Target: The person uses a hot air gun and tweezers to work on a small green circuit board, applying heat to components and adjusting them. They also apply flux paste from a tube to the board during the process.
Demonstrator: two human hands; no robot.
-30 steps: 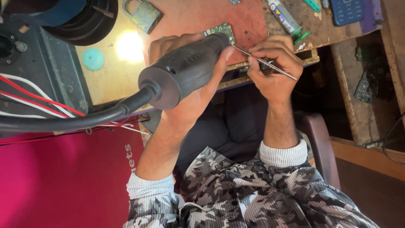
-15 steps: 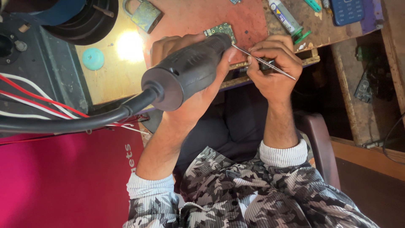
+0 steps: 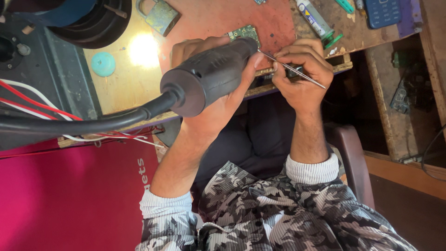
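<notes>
My left hand (image 3: 231, 98) is wrapped around a thick black hot-air tool handle (image 3: 209, 76), whose nose points at a small green circuit board (image 3: 244, 33). The board lies on a red mat (image 3: 209, 16) at the bench's near edge. My right hand (image 3: 302, 76) pinches thin metal tweezers (image 3: 293, 70), their tips reaching toward the board beside the tool's nose. The tool's tip and part of the board are hidden behind the handle and fingers.
A thick black hose (image 3: 83, 124) runs left from the handle over red and white wires (image 3: 28, 100). On the bench lie a padlock (image 3: 160, 16), a teal disc (image 3: 103, 63), a syringe tube (image 3: 316, 21) and a blue phone (image 3: 381, 11). A magenta surface (image 3: 69, 195) fills the lower left.
</notes>
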